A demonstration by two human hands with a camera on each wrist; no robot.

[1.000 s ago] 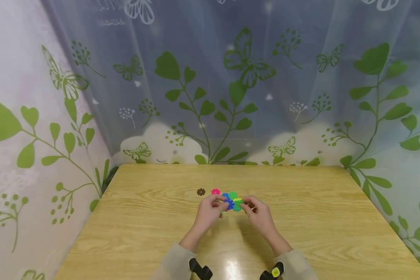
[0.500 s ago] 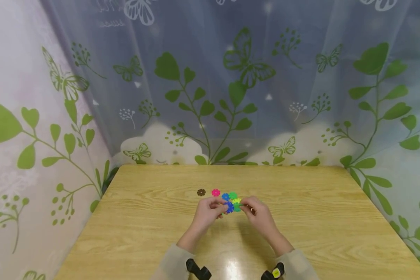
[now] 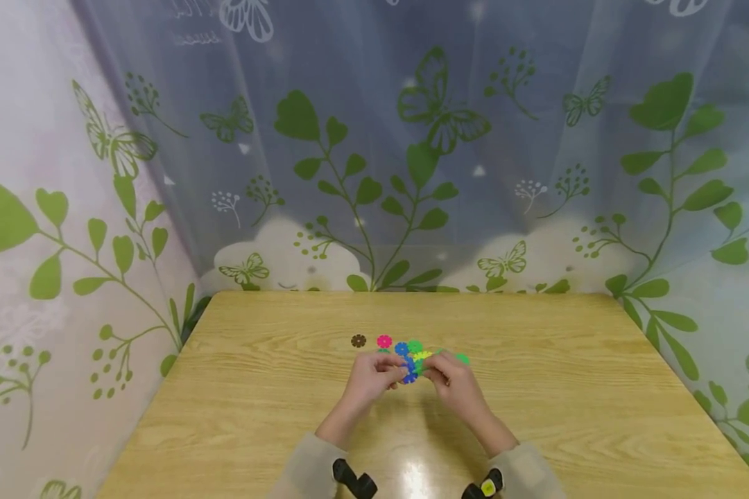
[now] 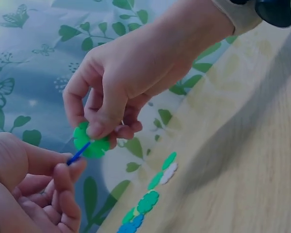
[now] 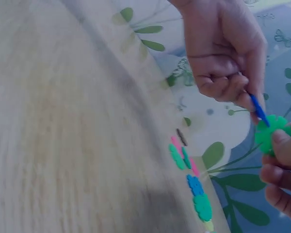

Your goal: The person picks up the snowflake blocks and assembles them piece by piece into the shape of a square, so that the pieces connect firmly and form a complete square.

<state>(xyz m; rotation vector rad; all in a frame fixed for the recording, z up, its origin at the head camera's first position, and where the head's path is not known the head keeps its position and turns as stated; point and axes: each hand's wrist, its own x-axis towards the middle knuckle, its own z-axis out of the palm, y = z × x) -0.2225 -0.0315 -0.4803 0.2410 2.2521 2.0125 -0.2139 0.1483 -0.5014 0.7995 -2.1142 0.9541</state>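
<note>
My left hand (image 3: 373, 375) pinches a dark blue notched plastic disc (image 3: 410, 378) between thumb and fingers; in the left wrist view the blue disc (image 4: 78, 153) shows edge-on. Opposite it, my right hand (image 3: 460, 380) pinches a green flower-shaped notched disc (image 5: 265, 135), thumb on its face. The blue disc's edge meets the green disc at its rim, the two standing crosswise. How deep the blue one sits in a notch, I cannot tell. Both hands are held above the table, close together.
Behind the hands, several loose notched discs lie on the wooden table (image 3: 256, 388): brown (image 3: 358, 341), pink (image 3: 384, 341), lighter blue (image 3: 402, 348), green (image 3: 415, 346) and yellow (image 3: 422, 356). A white disc (image 4: 169, 174) shows in the left wrist view. A patterned curtain (image 3: 374, 208) borders the table.
My right hand has shifted slightly left, toward the blue disc, and its green disc has turned from facing the head camera. A green disc on the table now shows beyond the right hand.
</note>
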